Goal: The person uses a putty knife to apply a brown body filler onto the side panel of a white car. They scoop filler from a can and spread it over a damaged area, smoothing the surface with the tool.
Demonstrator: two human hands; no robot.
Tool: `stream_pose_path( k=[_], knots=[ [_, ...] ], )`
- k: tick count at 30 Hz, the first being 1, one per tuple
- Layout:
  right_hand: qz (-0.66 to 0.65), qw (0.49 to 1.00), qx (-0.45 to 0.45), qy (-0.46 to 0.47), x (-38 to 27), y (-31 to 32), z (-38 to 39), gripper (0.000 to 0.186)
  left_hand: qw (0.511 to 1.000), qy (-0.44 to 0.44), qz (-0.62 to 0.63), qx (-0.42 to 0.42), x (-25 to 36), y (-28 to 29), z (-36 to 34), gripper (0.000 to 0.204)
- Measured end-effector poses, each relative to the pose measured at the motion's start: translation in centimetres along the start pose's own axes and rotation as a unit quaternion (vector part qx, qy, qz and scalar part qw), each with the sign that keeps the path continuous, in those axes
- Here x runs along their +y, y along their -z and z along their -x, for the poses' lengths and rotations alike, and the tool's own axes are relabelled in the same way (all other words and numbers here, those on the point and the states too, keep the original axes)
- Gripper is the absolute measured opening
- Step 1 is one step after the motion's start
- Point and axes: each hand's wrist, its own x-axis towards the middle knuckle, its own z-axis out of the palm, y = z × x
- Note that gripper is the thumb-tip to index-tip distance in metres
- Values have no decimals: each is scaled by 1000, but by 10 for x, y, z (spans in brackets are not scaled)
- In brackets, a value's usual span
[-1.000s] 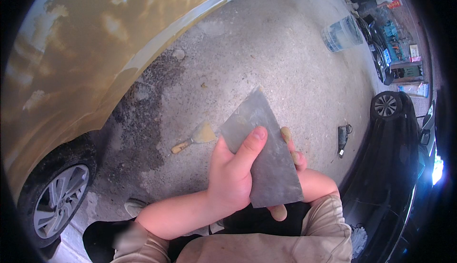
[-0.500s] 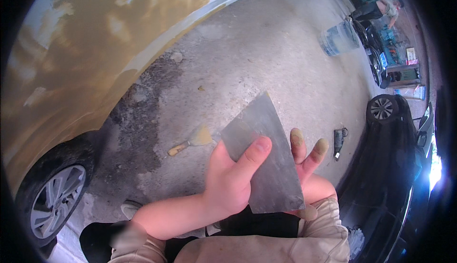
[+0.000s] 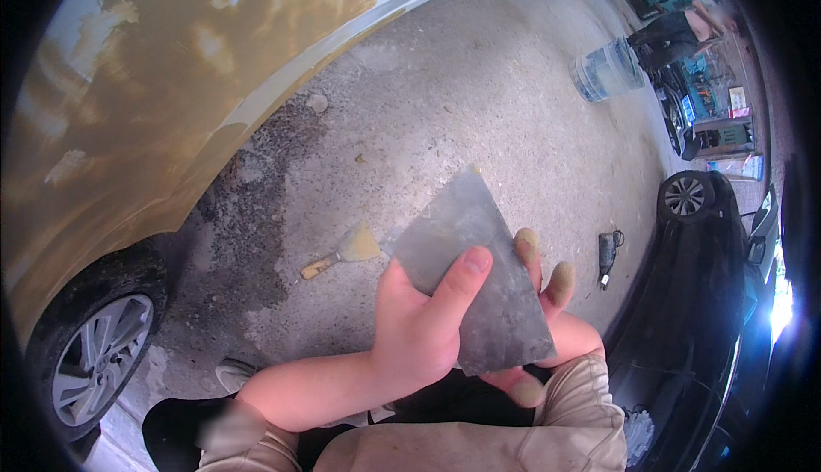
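A rough grey concrete floor [image 3: 445, 113] stretches away from a seated or crouching person, seen from above. Along its left edge stands a pale car [image 3: 162, 113], its side panel coated in tan, putty-like filler, close enough, it seems, to be reached from this position. Along the right edge is a dark car [image 3: 667, 335]. Near the floor's far right corner a bent-over co-worker [image 3: 671, 36] is just beside a translucent plastic bucket [image 3: 609, 72]. A corded black power tool [image 3: 608, 254] lies on the floor near the dark car, perhaps parked there to stay out from underfoot. At the centre, above the floor and before the person's lap, is a flat grey plate [image 3: 506, 297], tilted with one corner pointing away. The left hand [image 3: 415, 331] grips it by its left side, thumb pressed on the upper face, probably to keep it steady. The right hand [image 3: 558, 284] is mostly hidden behind the plate; its tan-stained fingers spread past the right edge, and whether they grasp anything cannot be told. Smallest, a putty knife [image 3: 349, 251] lies on the floor left of the plate, handle towards the pale car, apparently within easy reach.
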Motion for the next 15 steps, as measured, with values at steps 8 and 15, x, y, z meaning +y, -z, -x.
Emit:
stream_pose_path(
  k=[8, 15],
  knots=[
    [135, 965, -177, -139, -18, 34, 13, 131, 983, -152, -105, 20, 4, -2, 0, 12],
    [175, 929, -262, -194, -27, 57, 14, 130, 974, -167, -153, 18, 10, -2, -2, 29]
  ],
)
